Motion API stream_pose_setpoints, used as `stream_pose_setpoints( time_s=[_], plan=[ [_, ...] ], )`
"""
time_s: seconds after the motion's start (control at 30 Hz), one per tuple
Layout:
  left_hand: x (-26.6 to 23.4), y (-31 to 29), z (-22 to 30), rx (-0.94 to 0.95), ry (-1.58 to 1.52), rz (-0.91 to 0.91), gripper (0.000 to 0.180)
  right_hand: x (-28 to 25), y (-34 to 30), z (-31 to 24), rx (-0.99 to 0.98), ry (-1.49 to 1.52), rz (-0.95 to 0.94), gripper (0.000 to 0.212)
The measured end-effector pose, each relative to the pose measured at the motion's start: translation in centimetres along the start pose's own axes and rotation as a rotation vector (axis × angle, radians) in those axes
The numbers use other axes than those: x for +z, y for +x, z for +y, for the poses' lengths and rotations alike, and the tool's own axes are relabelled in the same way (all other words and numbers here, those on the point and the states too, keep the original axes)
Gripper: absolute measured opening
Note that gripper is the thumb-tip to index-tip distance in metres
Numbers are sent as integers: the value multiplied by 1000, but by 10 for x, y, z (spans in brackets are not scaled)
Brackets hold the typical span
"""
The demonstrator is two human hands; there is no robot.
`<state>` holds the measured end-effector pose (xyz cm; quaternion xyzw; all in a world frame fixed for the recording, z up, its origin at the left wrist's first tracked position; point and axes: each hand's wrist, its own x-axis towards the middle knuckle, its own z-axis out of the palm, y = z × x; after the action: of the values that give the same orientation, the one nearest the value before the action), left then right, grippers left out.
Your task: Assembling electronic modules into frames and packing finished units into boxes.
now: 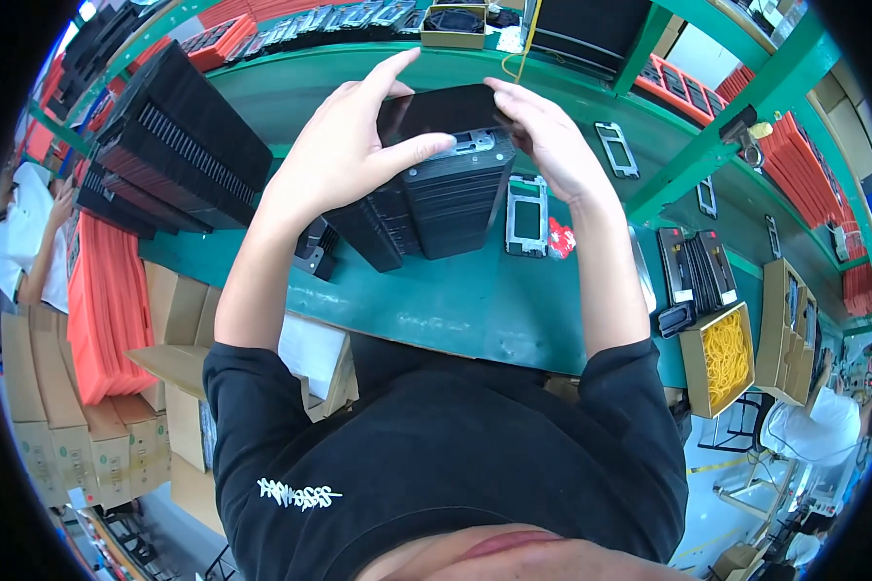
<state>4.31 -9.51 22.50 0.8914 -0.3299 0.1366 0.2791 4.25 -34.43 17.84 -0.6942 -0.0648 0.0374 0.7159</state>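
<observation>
A glossy black flat panel [446, 109] spans the gap between my two hands above a tall stack of black trays [455, 213]. My left hand [354, 145] grips its left end, with the thumb stretched along the near side over a silver phone-like frame [475, 142] on top of the stack. The fingers of my right hand [547, 131] are bent against the panel's right end. Whether the panel touches the stack, I cannot tell. A second silver frame [526, 218] lies on the green bench, beside a small red packet [560, 238].
Taller black tray stacks [179, 136] stand at the left, near red trays [107, 310]. A green post [717, 136] rises at right. Yellow bands fill a cardboard box [722, 358] near black trays [698, 271]. More frames lie on the conveyor [615, 150]. Other people work at both sides.
</observation>
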Motion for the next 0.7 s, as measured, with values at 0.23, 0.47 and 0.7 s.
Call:
stream_pose_setpoints(
  time_s=[0.23, 0.47, 0.7],
  plan=[
    [-5, -12, -5, 92, 90, 81, 93, 13, -11, 6, -53, -36, -37, 70],
    [-5, -15, -3, 23, 2, 92, 95, 19, -15, 4, -39, -12, -47, 76],
    [-7, -14, -5, -34, -62, 44, 98, 19, -14, 11, -69, -21, -53, 73]
  ],
)
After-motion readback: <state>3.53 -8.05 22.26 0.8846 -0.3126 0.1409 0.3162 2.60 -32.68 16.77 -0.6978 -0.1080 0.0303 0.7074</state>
